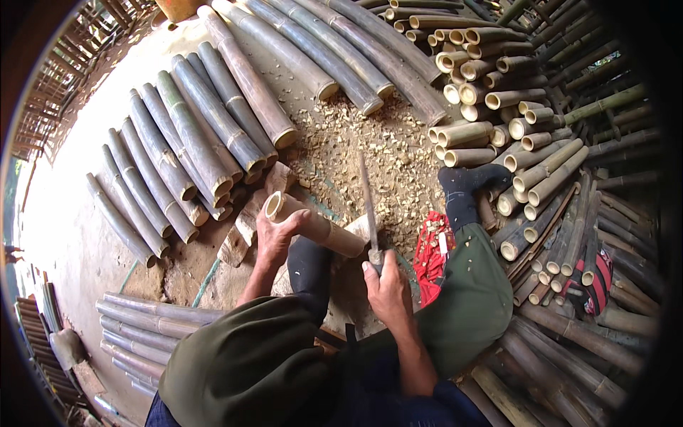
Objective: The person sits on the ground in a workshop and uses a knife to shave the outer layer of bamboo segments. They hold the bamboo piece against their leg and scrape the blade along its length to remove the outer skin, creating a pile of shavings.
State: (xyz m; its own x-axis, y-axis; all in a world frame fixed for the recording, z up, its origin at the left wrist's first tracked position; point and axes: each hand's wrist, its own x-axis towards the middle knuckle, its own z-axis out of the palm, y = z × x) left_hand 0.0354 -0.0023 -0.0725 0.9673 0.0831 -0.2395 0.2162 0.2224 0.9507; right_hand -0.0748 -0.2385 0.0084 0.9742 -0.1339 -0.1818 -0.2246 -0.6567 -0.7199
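Hollow, pale-brown bamboo tube (326, 231) is gripped around its left end by the left hand (277, 231), near scattered pale chips (395, 167); a narrow, long-bladed knife (369, 203) is clasped in the right hand (389, 288).

Floor's (78, 263) doing all the work here: pale, glaring bright on the left, dirt-brown and dusty nearer the middle, with a thin green strip (206, 282) across it. Top of the view has a row of long poles (274, 47), cut ends pointing at a big messy scatter of chips (384, 171). Shorter bamboo (213, 114) is lined up side by side to the left, and another bunch (153, 322) lies lower left. Right side's a proper heap of tubes (466, 135), piled on each other. Red cloth (430, 263) is crumpled just beside the chips. Orange tub (178, 8) up top, partly cut off.
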